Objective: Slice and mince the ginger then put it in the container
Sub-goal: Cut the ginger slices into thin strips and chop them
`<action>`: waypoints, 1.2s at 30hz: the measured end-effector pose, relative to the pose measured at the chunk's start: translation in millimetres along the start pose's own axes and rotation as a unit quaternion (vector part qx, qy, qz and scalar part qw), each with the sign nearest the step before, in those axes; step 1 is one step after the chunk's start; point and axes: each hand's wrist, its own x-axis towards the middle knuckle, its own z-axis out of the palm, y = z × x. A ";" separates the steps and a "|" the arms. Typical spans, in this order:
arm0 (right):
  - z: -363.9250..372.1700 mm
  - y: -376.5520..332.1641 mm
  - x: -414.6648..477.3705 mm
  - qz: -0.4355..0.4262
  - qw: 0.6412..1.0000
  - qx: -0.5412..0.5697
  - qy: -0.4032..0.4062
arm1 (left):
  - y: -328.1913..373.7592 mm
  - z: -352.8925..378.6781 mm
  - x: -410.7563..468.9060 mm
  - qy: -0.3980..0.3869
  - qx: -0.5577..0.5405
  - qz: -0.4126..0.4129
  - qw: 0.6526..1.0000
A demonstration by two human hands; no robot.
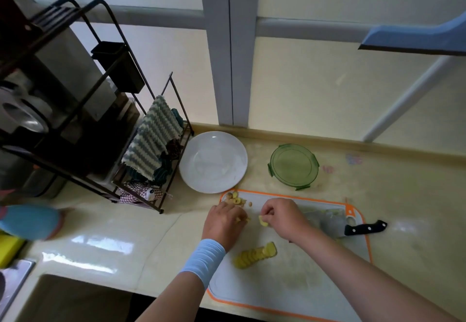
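A white cutting board with an orange rim (327,279) lies on the counter. On it a fanned row of yellow ginger slices (256,255) sits near the front left. My left hand (225,221) curls over small ginger pieces at the board's left edge. Just to its right, my right hand (282,214) pinches a ginger slice (263,221). Ginger scraps (237,199) lie at the board's far left corner. A knife with a black handle (363,228) rests on the board's right side. The green round container (293,165) stands behind the board.
A white plate (214,161) sits left of the container. A black dish rack (83,110) with a striped cloth (151,137) fills the left. A sink (63,299) lies at the front left. A pale pile of cut bits (325,214) lies by the knife blade.
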 end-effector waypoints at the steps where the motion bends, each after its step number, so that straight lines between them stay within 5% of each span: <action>1: -5.1 3.4 -6.8 0.001 1.000 -0.003 -0.017 | 3.9 -1.0 -2.9 0.006 -0.008 -0.005 1.000; 9: -0.3 25.6 -41.2 0.018 0.995 -0.058 -0.075 | 44.5 -11.7 -20.8 -0.075 -0.130 -0.233 0.961; 25: 24.1 33.5 -60.6 -0.036 0.984 -0.174 0.001 | 83.9 -8.0 -52.8 -0.075 -0.222 -0.309 0.922; 28: 12.5 29.4 -64.2 -0.027 0.995 -0.095 0.032 | 87.2 -6.3 -51.0 -0.072 -0.241 -0.317 0.914; 32: -7.2 20.7 -70.0 -0.003 0.994 0.105 -0.034 | 98.8 -6.8 -44.1 -0.048 -0.290 -0.328 0.898; 36: -14.1 28.9 -71.6 0.023 0.994 0.098 -0.033 | 104.2 -0.5 -41.1 -0.064 -0.249 -0.307 0.916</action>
